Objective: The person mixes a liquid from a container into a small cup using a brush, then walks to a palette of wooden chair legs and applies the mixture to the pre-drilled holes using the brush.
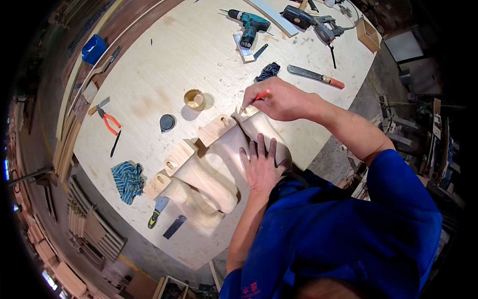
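Note:
Several pale, curved wooden legs (206,187) lie side by side on the workbench, each with a squared end that has an oval slot. My left hand (261,172) rests flat, fingers spread, on the leg (271,134) at the right. At that leg's slotted end, my right hand (271,99) is closed around a thin red-handled tool (262,94); its tip is hidden by my fingers. Just left of it stand an open tub (194,100) with tan paste on its inside and a dark round lid (167,122).
A cordless drill (249,25), a mallet (298,17), a nail gun (326,31) and a file (316,76) lie at the back. Pincers (108,120) and a striped rag (128,182) are at left. A putty knife (157,213) and a dark scraper blade (174,226) lie near the front.

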`<state>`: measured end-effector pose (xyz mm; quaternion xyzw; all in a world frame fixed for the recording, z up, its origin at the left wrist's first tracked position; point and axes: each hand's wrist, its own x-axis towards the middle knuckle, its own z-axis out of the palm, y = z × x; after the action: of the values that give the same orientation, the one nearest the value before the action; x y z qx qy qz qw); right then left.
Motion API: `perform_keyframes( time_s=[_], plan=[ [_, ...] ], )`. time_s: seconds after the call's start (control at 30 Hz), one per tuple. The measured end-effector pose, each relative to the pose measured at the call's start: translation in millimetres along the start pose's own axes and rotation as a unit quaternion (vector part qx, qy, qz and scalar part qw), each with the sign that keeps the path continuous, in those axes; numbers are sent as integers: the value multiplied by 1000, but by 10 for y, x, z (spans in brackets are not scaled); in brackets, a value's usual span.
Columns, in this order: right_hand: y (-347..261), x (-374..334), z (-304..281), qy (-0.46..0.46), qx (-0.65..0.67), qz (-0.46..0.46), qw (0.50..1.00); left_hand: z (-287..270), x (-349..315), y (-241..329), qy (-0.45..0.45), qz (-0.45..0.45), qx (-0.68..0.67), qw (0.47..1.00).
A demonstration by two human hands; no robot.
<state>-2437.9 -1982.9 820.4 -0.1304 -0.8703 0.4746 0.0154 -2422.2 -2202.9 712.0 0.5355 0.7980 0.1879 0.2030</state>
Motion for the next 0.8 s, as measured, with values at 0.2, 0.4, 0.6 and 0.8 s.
perform_keyframes(
  time_s=[0.2,0.4,0.6,0.8],
  plan=[
    [-99,73,119,5,-74,17,997,59,13,0,24,-4,6,1000],
    [14,166,159,86,-145,26,985,25,13,7,15,-7,4,1000],
    [38,209,119,107,-92,38,989,49,-8,-4,18,-4,13,1000],
    [21,45,170,96,-136,42,985,68,15,-7,19,-3,10,1000]
  ],
)
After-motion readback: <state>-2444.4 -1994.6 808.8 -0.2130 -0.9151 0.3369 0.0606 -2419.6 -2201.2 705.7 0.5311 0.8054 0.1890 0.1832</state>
